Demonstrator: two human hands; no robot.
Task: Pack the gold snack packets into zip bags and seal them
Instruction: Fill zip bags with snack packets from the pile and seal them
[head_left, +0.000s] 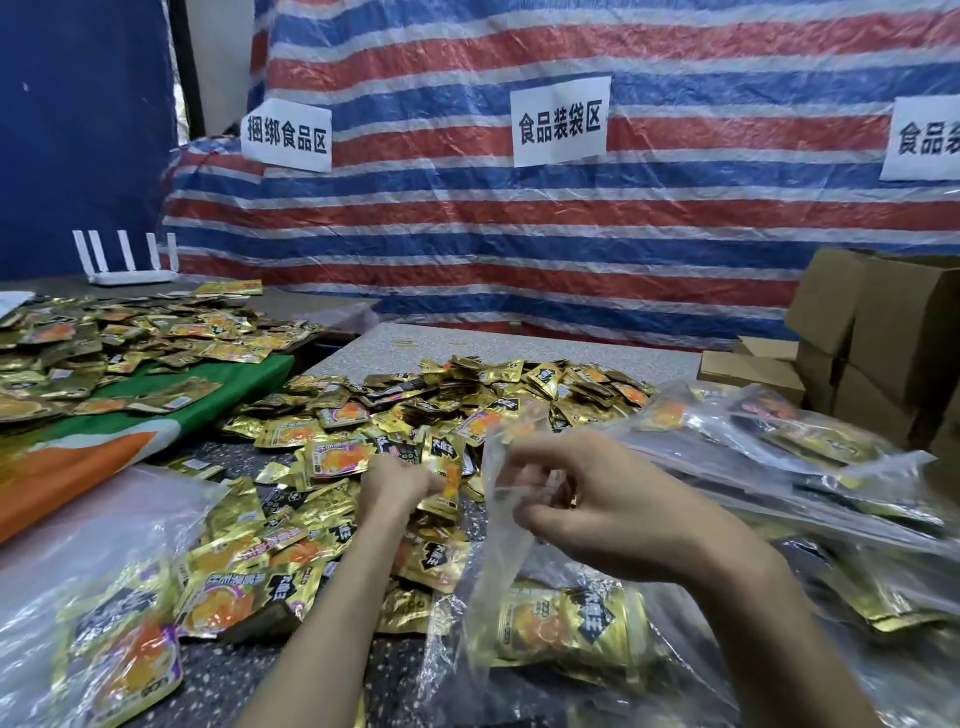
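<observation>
A big heap of gold snack packets (447, 400) covers the middle of the speckled table (519, 338). My left hand (397, 483) reaches into the heap and closes on a gold packet (444, 488). My right hand (602, 499) pinches the open mouth of a clear zip bag (498, 540), holding it up. The bag's lower part lies on the table with gold packets inside (566, 623). A filled clear bag (104, 644) lies at the near left.
Filled zip bags (810, 467) are stacked at the right, with cardboard boxes (883, 332) behind them. A second table at the left holds more gold packets (119, 348) on a green and orange cloth (104, 447). A white router (130, 270) stands at the back. A striped tarpaulin (519, 223) closes the back.
</observation>
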